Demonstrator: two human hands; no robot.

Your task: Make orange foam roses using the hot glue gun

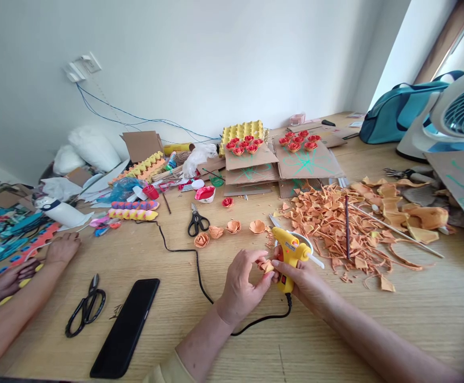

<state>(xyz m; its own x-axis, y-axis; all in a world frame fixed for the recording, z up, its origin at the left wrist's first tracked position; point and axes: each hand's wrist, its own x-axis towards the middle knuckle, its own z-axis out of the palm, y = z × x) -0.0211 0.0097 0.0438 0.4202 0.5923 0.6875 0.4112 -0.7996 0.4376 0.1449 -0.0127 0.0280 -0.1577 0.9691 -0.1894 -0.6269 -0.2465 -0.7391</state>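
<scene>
Nearest, one black phone [125, 327] lies on the wooden table [200, 351], with one pair of black-handled scissors [86, 308] to its left. Beyond them, the person's left hand [242, 284] pinches one small orange flower [266, 266], its pale petals folded and overlapping, just beside the glue gun. The right hand [299, 276] is wrapped around that one yellow glue gun [290, 252], whose label carries dark print too small to read; whether its fingertips also touch the flower, one cannot tell. Past the hands sit four open orange blooms [234, 227] in a loose row, a second pair of scissors [197, 221] and one lone red flower [227, 202]. Farther back, two clusters of red flowers [295, 144] rest on cardboard pieces [307, 162] marked with green strokes, near one yellow egg tray [243, 131].
</scene>
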